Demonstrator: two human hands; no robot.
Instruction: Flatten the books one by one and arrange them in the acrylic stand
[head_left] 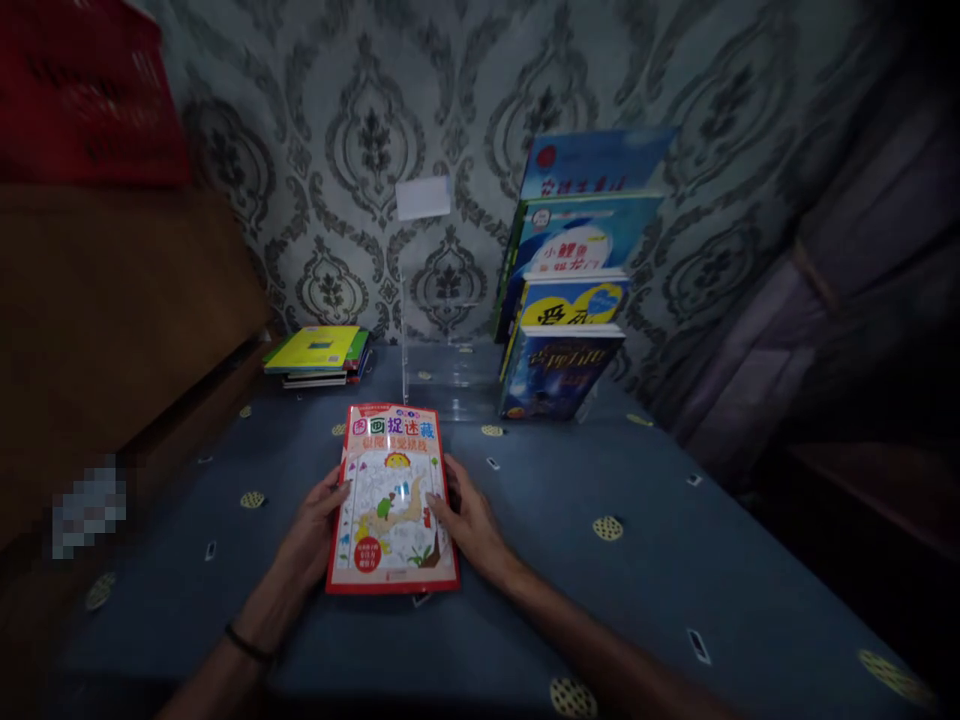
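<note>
Between my two hands is a red-bordered children's picture book [397, 510], its cover facing up, with large coloured Chinese characters at the top and a drawn scene below. My left hand [315, 520] grips its left edge, thumb on the cover and fingers curled behind. On the opposite edge my right hand [472, 520] holds it the same way. Beyond the book stands a clear stepped display rack [435, 385]. Several books, among them a dark blue book [562, 375] in front, stand in tiers on the rack's right side.
A small pile of books with a yellow one [319, 348] on top lies at the back left. The table has a blue patterned cloth [547, 540]. To the left is a brown wooden panel [120, 330] with a red bag [90, 100] above; a curtain [780, 320] hangs at right.
</note>
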